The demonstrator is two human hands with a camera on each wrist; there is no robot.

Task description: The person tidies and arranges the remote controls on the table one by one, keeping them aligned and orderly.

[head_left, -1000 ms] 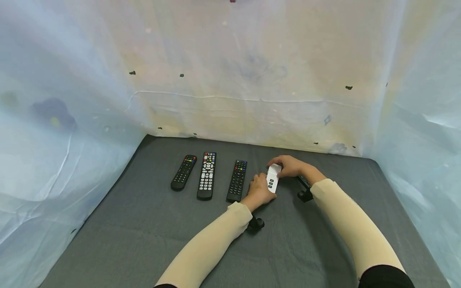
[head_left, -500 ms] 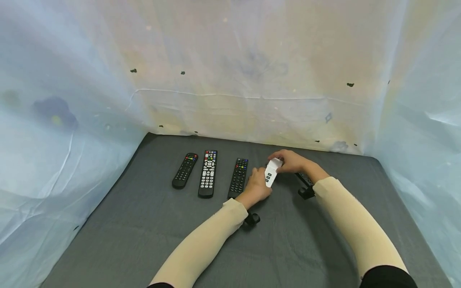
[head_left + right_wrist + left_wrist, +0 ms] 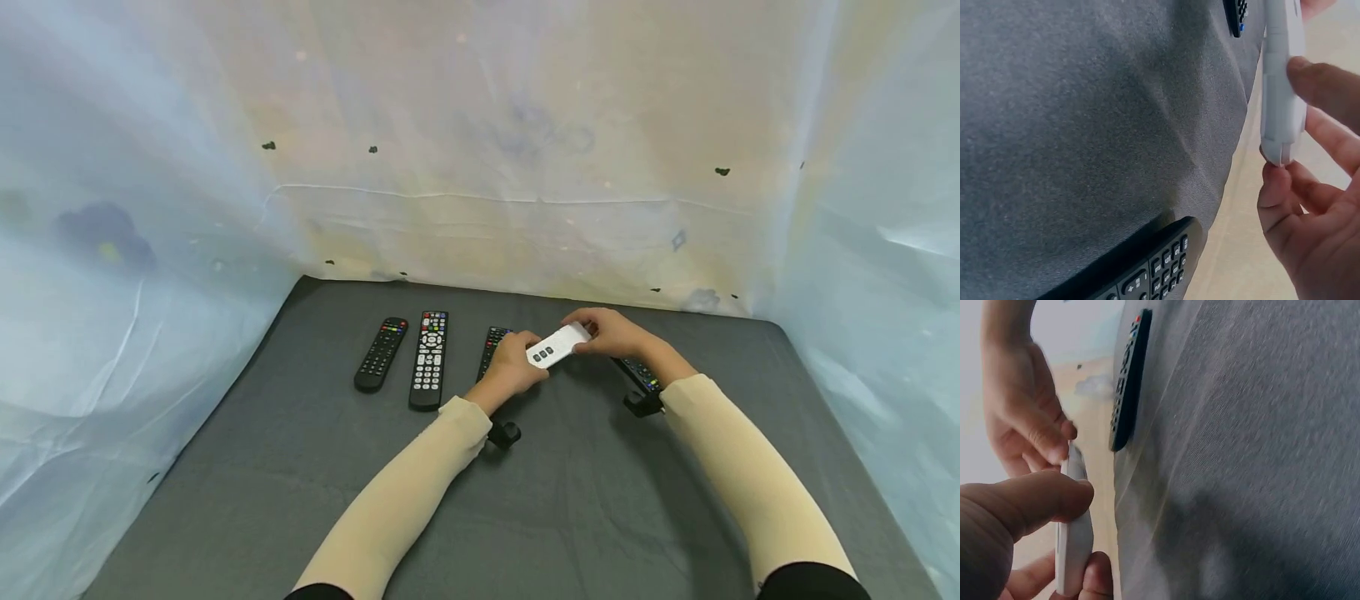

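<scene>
A small white remote (image 3: 556,346) with dark buttons is held just above the grey cloth, lying crosswise. My left hand (image 3: 527,362) pinches its left end, thumb on top, as the left wrist view shows on the remote (image 3: 1072,550). My right hand (image 3: 589,330) grips the right end; in the right wrist view its fingers (image 3: 1310,206) curl round the remote's tip (image 3: 1283,81). A black remote (image 3: 491,343) lies partly hidden behind my left hand. Another black remote (image 3: 637,373) lies under my right wrist.
Two more black remotes (image 3: 382,353) (image 3: 429,358) lie side by side at the left of the grey cloth (image 3: 300,467). Pale sheeting (image 3: 480,167) walls in the back and both sides. The black remote under my wrist (image 3: 1147,269) shows at the bottom of the right wrist view.
The white remote has turned from pointing lengthwise to lying crosswise between both hands. Both hands have shifted a little left and farther back.
</scene>
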